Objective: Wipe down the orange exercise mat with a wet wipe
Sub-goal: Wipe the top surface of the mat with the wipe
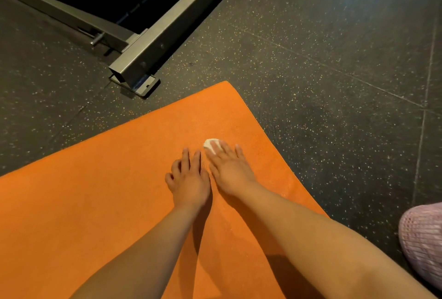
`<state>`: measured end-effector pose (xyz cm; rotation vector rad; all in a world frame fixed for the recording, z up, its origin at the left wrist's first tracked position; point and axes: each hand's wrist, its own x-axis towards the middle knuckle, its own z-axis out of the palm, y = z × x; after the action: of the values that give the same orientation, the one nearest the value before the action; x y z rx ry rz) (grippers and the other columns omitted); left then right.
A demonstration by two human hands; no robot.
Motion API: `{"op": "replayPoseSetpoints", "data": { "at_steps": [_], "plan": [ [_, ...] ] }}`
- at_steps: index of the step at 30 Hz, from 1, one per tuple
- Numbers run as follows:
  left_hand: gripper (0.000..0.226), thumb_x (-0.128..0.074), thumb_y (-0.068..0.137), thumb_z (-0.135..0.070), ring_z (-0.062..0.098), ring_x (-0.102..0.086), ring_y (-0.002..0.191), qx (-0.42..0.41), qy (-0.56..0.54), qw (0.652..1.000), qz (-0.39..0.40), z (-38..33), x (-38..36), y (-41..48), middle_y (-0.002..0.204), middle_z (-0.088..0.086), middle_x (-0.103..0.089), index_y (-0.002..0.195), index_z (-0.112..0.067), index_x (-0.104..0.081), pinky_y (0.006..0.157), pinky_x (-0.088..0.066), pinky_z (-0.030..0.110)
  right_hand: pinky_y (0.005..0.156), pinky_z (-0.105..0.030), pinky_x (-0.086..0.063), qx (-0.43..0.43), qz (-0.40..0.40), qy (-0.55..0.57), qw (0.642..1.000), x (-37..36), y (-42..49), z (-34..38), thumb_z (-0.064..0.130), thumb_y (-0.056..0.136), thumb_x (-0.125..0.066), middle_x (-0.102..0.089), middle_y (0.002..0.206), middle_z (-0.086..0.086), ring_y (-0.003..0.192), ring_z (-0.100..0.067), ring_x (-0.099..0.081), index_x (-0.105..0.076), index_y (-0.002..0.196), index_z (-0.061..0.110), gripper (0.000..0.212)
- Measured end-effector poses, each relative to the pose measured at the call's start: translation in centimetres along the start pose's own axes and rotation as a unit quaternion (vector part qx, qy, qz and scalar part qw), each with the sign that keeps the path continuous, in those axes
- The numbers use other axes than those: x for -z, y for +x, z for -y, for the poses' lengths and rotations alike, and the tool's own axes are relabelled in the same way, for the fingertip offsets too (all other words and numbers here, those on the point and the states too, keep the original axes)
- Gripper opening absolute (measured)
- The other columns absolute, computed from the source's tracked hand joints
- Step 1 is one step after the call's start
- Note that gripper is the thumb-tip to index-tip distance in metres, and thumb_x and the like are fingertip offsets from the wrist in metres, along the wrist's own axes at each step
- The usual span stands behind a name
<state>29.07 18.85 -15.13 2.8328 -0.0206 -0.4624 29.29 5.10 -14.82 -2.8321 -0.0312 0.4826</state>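
A grey metal frame [143, 42] is seen at upper left. The orange mat [95, 191] is spread across the lower frame. At centre the left grip [190, 179] is rested on it, loosely open, nothing held. Just right, the white wipe [211, 144] is pressed onto the mat under the right grip's [230, 170] straight fingers.

Open orange mat [71, 203] toward its left edge, metal machine frame [153, 40] just beyond far corner, pink mesh object [423, 239] off right edge.
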Motion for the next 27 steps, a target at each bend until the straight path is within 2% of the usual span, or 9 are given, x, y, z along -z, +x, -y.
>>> {"op": "replayPoseSetpoints", "data": {
  "at_steps": [2, 5, 7, 10, 12, 19, 21, 25, 27],
  "plan": [
    [0.055, -0.031, 0.104, -0.043, 0.024, -0.012, 0.145, 0.001, -0.001, 1.000, 0.001, 0.1, 0.2, 0.0, 0.168, -0.007, -0.001, 0.157, -0.040, -0.018, 0.114, -0.015, 0.048, 0.125, -0.047, 0.008, -0.109, -0.033, 0.022, 0.993, 0.6, 0.1, -2.1, 0.037, 0.110, -0.015, 0.011, 0.169, 0.003, 0.154, -0.018, 0.017, 0.004, 0.162, 0.029, 0.056],
    [0.054, -0.034, 0.103, -0.045, 0.025, -0.018, 0.143, 0.009, -0.002, 1.000, -0.014, -0.3, 0.5, 0.9, 0.167, -0.005, -0.010, 0.156, -0.040, -0.023, 0.113, -0.018, 0.048, 0.124, -0.046, 0.009, -0.225, -0.069, 0.071, 0.969, 1.0, 0.7, -3.8, 0.034, 0.109, -0.019, 0.011, 0.169, 0.000, 0.155, -0.021, 0.017, 0.001, 0.162, 0.025, 0.058],
    [0.055, -0.033, 0.103, -0.046, 0.026, -0.019, 0.143, 0.019, -0.001, 1.000, -0.014, -0.7, 0.6, 1.5, 0.166, -0.003, -0.010, 0.156, -0.040, -0.021, 0.114, -0.018, 0.049, 0.124, -0.046, 0.006, -0.195, -0.065, 0.076, 0.976, 0.7, 0.9, -2.2, 0.030, 0.109, -0.025, 0.008, 0.170, 0.000, 0.155, -0.022, 0.014, -0.003, 0.162, 0.024, 0.058],
    [0.054, -0.029, 0.103, -0.048, 0.025, -0.016, 0.144, 0.043, -0.003, 0.999, -0.006, -1.4, 0.5, 2.0, 0.168, -0.007, 0.002, 0.156, -0.045, -0.016, 0.114, -0.018, 0.048, 0.124, -0.046, 0.005, -0.043, -0.031, 0.055, 0.997, -0.5, 0.4, 0.7, 0.033, 0.109, -0.026, -0.002, 0.170, 0.006, 0.156, -0.017, 0.008, -0.013, 0.162, 0.030, 0.054],
    [0.054, -0.028, 0.103, -0.049, 0.024, -0.017, 0.143, 0.054, -0.004, 0.998, -0.006, -1.5, 0.5, 1.9, 0.168, -0.008, 0.003, 0.155, -0.047, -0.016, 0.113, -0.018, 0.048, 0.123, -0.047, 0.007, 0.004, -0.015, 0.031, 0.999, -0.5, 0.2, 0.4, 0.040, 0.109, -0.023, -0.003, 0.170, 0.009, 0.156, -0.015, 0.008, -0.015, 0.161, 0.035, 0.053],
    [0.054, -0.031, 0.103, -0.051, 0.024, -0.018, 0.140, 0.043, -0.004, 0.999, -0.013, -0.7, 0.5, 2.0, 0.167, -0.010, -0.001, 0.155, -0.047, -0.017, 0.110, -0.015, 0.047, 0.124, -0.049, 0.005, -0.221, -0.067, 0.079, 0.970, 1.4, 2.2, -3.7, 0.036, 0.108, -0.025, 0.010, 0.170, 0.002, 0.155, -0.020, 0.015, 0.001, 0.162, 0.027, 0.061],
    [0.051, -0.029, 0.104, -0.049, 0.024, -0.019, 0.138, 0.052, -0.020, 0.998, -0.008, -0.9, 0.8, 2.4, 0.167, -0.010, -0.004, 0.154, -0.047, -0.021, 0.109, -0.016, 0.046, 0.124, -0.049, 0.004, -0.178, -0.059, 0.074, 0.979, 1.2, 2.6, -1.5, 0.032, 0.108, -0.028, 0.007, 0.170, 0.002, 0.156, -0.021, 0.013, -0.001, 0.163, 0.027, 0.061],
    [0.050, -0.026, 0.105, -0.045, 0.024, -0.024, 0.135, 0.056, -0.022, 0.998, -0.013, -0.9, 0.9, 2.8, 0.167, -0.009, -0.003, 0.154, -0.048, -0.016, 0.106, -0.018, 0.045, 0.125, -0.050, 0.002, 0.025, 0.001, 0.037, 0.999, 0.4, 2.4, 1.3, 0.036, 0.110, -0.026, -0.005, 0.170, 0.006, 0.156, -0.017, 0.005, -0.016, 0.161, 0.032, 0.052],
    [0.051, -0.023, 0.105, -0.048, 0.025, -0.024, 0.133, 0.056, -0.009, 0.998, -0.004, -0.8, 0.8, 2.8, 0.168, -0.009, 0.005, 0.155, -0.049, -0.011, 0.106, -0.018, 0.045, 0.125, -0.048, 0.008, 0.018, -0.008, 0.002, 1.000, 0.6, 2.8, -0.4, 0.039, 0.110, -0.023, -0.001, 0.170, 0.006, 0.156, -0.017, 0.008, -0.011, 0.162, 0.034, 0.054]
  ]
}}
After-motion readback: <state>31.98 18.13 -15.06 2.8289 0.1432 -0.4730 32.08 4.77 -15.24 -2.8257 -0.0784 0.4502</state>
